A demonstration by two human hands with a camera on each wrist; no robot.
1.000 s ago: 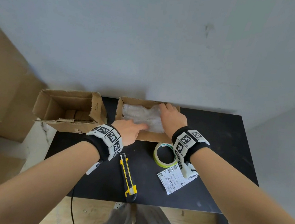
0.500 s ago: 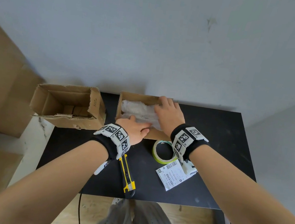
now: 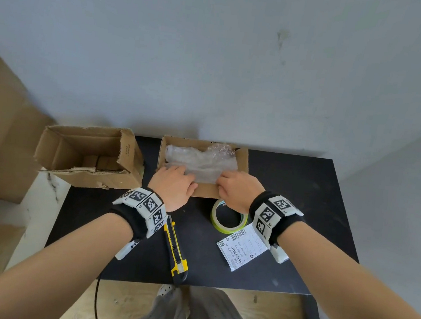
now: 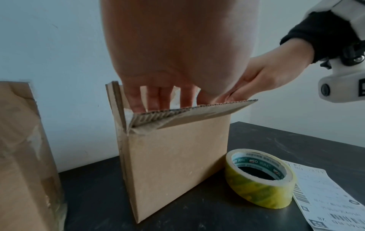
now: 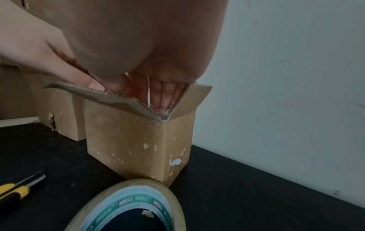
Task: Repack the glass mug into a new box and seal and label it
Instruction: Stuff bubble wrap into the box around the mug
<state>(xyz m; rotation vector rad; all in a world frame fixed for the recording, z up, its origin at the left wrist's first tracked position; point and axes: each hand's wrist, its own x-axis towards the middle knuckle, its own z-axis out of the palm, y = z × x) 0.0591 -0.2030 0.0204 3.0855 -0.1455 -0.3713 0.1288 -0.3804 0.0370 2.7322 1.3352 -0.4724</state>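
Pressing crinkled clear bubble wrap [image 3: 198,162] into the box [image 3: 242,160], both hands [image 3: 175,185] [image 3: 237,190] flat.

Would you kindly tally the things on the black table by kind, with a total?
Cardboard boxes: 2 (open box; box with bubble wrap)
Tape rolls: 1
Utility knives: 1
Shipping labels: 1
Total: 5
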